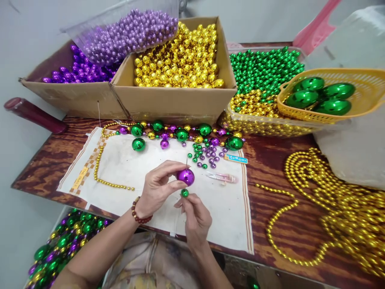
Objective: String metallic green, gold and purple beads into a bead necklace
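Between the thumb and fingers of my left hand (158, 182) is a large shiny purple bead (185, 177). A thin needle (187, 161) sticks up from its top. Just below it, my right hand (197, 216) pinches a small green bead (184, 193) at the fingertips. Both hands are over a white cloth (120, 164). Small loose purple beads (213, 154) and green beads (197, 149) lie beyond them, near a strung row of mixed beads with a big green bead (182, 135). A gold bead string (96, 160) curves along the cloth's left.
Cardboard boxes of purple beads (84, 68) and gold beads (177, 60) stand at the back. Right of them are a tub of green beads (264, 66) and a yellow basket (365, 80). Clear-handled snips (224, 177) rest on the cloth. Gold bead strands (345, 216) heap at right.
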{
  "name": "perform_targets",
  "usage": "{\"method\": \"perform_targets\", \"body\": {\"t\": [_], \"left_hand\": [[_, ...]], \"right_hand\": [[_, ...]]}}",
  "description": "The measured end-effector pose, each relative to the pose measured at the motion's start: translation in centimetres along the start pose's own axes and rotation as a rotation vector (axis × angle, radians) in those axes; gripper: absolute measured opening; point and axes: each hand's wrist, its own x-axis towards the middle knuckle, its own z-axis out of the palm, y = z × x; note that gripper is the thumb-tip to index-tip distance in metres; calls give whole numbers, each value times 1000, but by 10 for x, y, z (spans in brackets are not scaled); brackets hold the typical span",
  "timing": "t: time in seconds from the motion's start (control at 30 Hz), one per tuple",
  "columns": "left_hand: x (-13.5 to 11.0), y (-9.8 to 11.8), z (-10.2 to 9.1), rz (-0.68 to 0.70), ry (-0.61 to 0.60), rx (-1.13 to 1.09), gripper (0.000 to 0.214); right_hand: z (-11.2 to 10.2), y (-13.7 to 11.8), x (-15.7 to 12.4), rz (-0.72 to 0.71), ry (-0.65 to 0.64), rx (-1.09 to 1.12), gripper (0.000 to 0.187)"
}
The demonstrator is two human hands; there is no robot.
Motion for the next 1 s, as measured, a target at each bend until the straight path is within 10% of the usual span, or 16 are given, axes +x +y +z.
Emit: {"method": "perform_targets", "body": {"t": [0.6,1.0], "left_hand": [[-1,-33,11,-264,-205,157,29],[64,-89,11,24,-321,1087,29]], "right_hand": [[-34,1,11,368,121,171,18],[-64,7,1,327,216,79,23]]}}
